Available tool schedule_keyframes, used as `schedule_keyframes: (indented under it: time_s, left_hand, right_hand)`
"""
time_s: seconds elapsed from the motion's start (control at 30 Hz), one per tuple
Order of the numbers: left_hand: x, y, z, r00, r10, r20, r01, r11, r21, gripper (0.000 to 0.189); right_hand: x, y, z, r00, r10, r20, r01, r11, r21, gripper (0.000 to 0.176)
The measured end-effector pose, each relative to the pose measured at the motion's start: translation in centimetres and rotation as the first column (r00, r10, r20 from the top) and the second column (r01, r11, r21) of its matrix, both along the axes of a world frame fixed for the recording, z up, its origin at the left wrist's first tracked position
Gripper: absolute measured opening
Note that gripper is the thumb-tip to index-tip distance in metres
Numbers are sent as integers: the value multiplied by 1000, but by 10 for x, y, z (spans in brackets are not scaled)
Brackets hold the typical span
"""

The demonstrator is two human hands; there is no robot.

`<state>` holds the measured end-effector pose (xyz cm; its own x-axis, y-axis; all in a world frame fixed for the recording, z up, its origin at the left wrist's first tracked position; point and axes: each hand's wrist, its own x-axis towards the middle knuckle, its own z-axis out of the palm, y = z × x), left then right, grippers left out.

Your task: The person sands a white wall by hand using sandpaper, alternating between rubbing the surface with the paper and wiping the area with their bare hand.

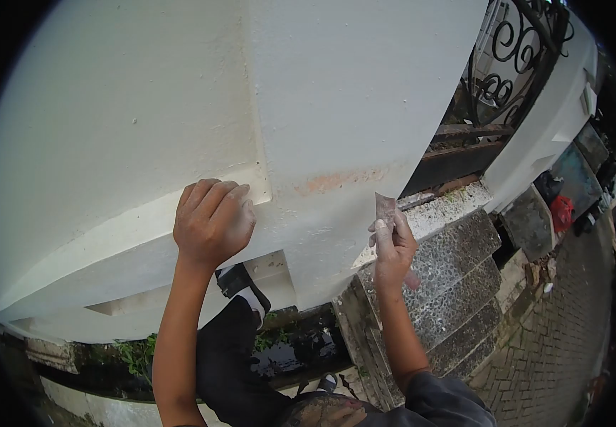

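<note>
My left hand (212,222) is curled closed, its knuckles up, at the ledge of the white wall (144,78). Pale dust coats its thumb side, and whatever may be inside the fingers is hidden. Pinched between thumb and fingers of my right hand (393,252) is a worn brownish strip of sandpaper (385,206), its upper end sticking up. It is held in front of the wall's right corner. A rough reddish patch (340,180) shows through the white paint between the two hands.
A black scrolled iron gate (511,85) stands at the right, above speckled stone steps (443,267). Below the wall runs a dark drainage ditch (301,352) with plants; my foot (240,285) is raised against the wall. Beyond lie brick paving (535,349) and a red bag (562,212).
</note>
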<state>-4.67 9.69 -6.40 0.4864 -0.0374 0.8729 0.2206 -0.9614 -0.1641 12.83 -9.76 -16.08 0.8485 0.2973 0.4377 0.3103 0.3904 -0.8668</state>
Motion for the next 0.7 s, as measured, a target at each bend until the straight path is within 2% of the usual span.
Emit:
schedule_keyframes:
  time_s: [0.03, 0.07, 0.17, 0.2, 0.33, 0.43, 0.53, 0.7]
  left_hand:
    - [0, 0, -1, 1000, -3, -1, 3, 1000, 0, 23]
    - [1, 0, -1, 1000, -6, -3, 6, 1000, 2, 23]
    - [1, -3, 0, 1000, -13, -16, 13, 1000, 0, 22]
    - [2, -3, 0, 1000, -13, -20, 13, 1000, -3, 22]
    - [1, -5, -1, 999, -17, -36, 17, 1000, -11, 22]
    - [0, -4, -2, 998, -25, -58, 24, 1000, -13, 22]
    - [-1, -5, -3, 997, -23, -70, 23, 1000, -5, 22]
    - [-2, -10, 1, 990, -135, -50, 130, 987, -99, 21]
  right_hand:
    - [6, 2, 2, 986, -124, 113, 122, 992, 22, 28]
    - [11, 2, 9, 962, -188, 197, 176, 981, 79, 30]
    - [24, 5, 18, 905, -346, 246, 352, 936, 21, 32]
    - [28, 10, 20, 893, -382, 236, 367, 924, 107, 34]
    - [43, 24, 15, 671, -584, 457, 599, 790, 129, 34]
    - [47, 35, 9, 574, -587, 571, 662, 743, 97, 31]
    - [46, 44, 3, 553, -604, 573, 691, 717, 89, 30]
    - [42, 44, 6, 544, -589, 598, 708, 704, 48, 32]
